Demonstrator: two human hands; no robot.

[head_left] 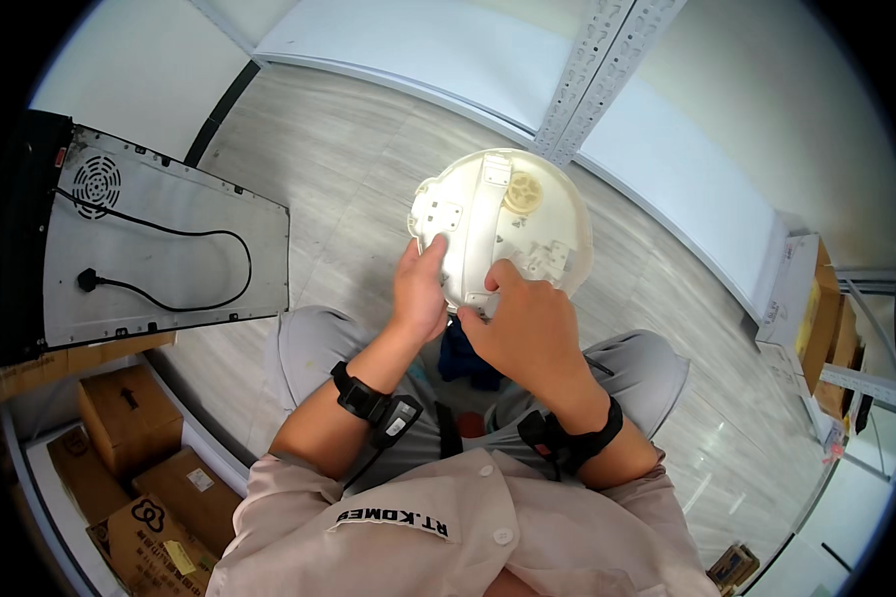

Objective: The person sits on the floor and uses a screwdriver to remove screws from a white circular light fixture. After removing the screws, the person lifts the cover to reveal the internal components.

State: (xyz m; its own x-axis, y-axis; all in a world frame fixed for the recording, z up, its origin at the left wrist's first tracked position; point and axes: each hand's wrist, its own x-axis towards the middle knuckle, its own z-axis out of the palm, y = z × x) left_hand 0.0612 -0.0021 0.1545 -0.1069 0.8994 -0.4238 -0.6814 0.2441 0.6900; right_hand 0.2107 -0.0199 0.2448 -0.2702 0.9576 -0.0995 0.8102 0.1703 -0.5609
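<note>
A round, cream-white plastic cover (pixel 478 234) is held over my lap with its hollow inner side up. A long strip runs across it from far to near, and a spoked yellowish wheel (pixel 523 193) sits beside the strip at the far right. Several small white plastic pieces (pixel 548 261) lie in the right half. My left hand (pixel 423 294) grips the near left rim, thumb on the inner face, other fingers mostly hidden underneath. At the near edge my right hand (pixel 528 323) is closed, its thumb and curled index finger around the strip's near end. Whatever its fingertips touch there is partly hidden.
To the left stands a metal-cased appliance (pixel 169 244) with a black power cord (pixel 209 235) and plug lying on it. Cardboard boxes (pixel 129 418) fill a shelf at the lower left. A perforated white post (pixel 592 80) rises ahead. Between my legs is a dark blue item (pixel 465 358).
</note>
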